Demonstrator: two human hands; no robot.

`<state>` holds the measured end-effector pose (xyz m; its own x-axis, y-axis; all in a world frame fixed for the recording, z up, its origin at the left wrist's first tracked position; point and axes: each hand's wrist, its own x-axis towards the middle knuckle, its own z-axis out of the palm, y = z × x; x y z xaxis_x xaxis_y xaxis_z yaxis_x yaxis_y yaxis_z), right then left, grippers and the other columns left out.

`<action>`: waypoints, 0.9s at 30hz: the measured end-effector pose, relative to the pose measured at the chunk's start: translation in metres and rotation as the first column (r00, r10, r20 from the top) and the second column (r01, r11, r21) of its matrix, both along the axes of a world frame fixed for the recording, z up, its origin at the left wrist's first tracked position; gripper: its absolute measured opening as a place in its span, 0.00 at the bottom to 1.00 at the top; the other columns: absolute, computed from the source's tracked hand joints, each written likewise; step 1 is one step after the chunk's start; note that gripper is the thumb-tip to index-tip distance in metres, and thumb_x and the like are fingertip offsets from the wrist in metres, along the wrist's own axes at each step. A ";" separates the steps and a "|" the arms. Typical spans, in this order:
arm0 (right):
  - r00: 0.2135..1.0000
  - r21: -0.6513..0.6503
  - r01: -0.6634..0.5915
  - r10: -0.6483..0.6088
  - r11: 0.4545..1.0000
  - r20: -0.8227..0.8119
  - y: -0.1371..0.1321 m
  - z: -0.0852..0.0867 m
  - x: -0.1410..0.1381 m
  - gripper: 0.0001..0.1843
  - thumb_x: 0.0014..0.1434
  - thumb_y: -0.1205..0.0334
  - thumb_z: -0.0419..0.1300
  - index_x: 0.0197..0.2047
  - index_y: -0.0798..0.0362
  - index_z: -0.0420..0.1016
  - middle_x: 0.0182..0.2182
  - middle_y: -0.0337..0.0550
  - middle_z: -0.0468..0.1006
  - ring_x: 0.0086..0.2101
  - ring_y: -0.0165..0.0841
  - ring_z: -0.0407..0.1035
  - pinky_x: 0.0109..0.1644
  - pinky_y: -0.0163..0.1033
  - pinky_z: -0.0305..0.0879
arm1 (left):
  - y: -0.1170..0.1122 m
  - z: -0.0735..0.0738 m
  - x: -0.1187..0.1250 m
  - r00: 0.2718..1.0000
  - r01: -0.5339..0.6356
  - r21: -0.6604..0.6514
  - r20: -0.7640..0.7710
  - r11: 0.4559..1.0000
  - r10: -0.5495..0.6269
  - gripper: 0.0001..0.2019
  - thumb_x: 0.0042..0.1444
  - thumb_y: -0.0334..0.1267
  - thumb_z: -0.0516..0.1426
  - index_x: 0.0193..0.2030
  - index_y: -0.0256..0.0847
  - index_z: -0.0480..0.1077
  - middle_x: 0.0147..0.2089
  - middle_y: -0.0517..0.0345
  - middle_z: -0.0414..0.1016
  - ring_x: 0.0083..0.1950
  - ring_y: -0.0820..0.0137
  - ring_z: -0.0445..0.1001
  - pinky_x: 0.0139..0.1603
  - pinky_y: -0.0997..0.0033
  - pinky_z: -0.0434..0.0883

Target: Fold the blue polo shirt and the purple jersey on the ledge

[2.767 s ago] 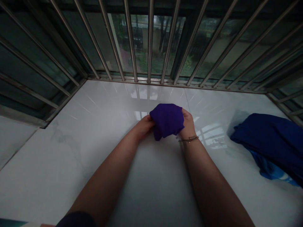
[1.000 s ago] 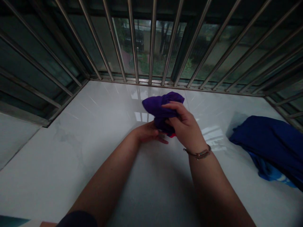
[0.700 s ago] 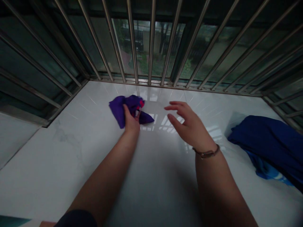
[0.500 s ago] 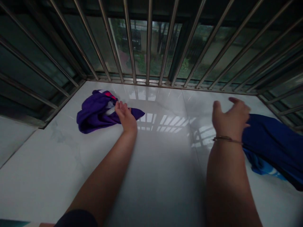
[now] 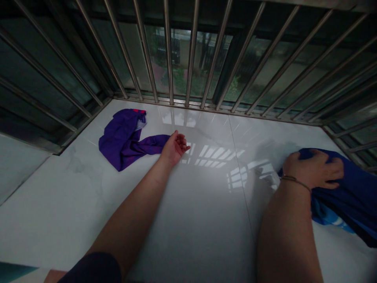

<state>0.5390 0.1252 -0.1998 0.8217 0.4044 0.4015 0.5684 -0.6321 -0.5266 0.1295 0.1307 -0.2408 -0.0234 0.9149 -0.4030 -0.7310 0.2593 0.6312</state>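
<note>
My left hand (image 5: 176, 148) lies palm up at the narrow end of a crumpled purple cloth (image 5: 125, 141). Its fingers are loosely curled and apart, with no cloth visible in the palm; the back of the hand is beside or against the cloth's tip. A bracelet circles the wrist of my right hand (image 5: 316, 169), which is on top of a dark blue cloth (image 5: 357, 188). Those fingers are spread and bent over the fabric, their tips partly hidden. From beneath the dark blue cloth a lighter blue piece of fabric (image 5: 325, 212) sticks out.
Both cloths lie on a glossy white tiled surface (image 5: 200, 220) with window reflections. Metal bars (image 5: 191, 59) close off its far edge and both sides, with glass panes behind them. A teal patch (image 5: 14, 271) shows at the lower left corner.
My left hand has moved right and turned palm up along the purple cloth, whose end looks more drawn out. My right hand has come down and right onto the dark blue cloth. The view shifted slightly.
</note>
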 end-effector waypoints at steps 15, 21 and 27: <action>0.994 -0.146 0.106 -0.109 0.984 -0.015 -0.025 -0.019 0.071 0.43 0.52 0.44 0.71 0.71 0.41 0.81 0.71 0.78 0.73 0.75 0.78 0.58 0.79 0.79 0.31 | -0.001 -0.004 0.004 0.994 0.095 0.025 -0.064 0.995 -0.094 0.18 0.72 0.51 0.66 0.36 0.39 0.77 0.29 0.61 0.76 0.26 0.73 0.73 0.42 0.66 0.81; 0.996 -0.320 0.078 -0.056 0.944 0.076 -0.029 -0.007 0.068 0.42 0.62 0.39 0.67 0.71 0.56 0.80 0.64 0.89 0.76 0.69 0.76 0.68 0.68 0.82 0.53 | -0.002 -0.003 0.004 0.990 0.117 0.038 -0.085 0.992 -0.114 0.17 0.73 0.49 0.64 0.35 0.39 0.77 0.28 0.61 0.76 0.26 0.73 0.73 0.41 0.66 0.82; 0.970 -0.643 -0.120 0.227 0.756 0.085 -0.071 0.034 0.143 0.34 0.75 0.39 0.56 0.66 0.56 0.84 0.55 0.76 0.85 0.59 0.65 0.79 0.60 0.64 0.72 | -0.001 -0.003 0.006 0.986 0.144 0.038 -0.093 0.989 -0.140 0.16 0.73 0.46 0.66 0.35 0.38 0.77 0.29 0.60 0.77 0.26 0.73 0.74 0.41 0.67 0.82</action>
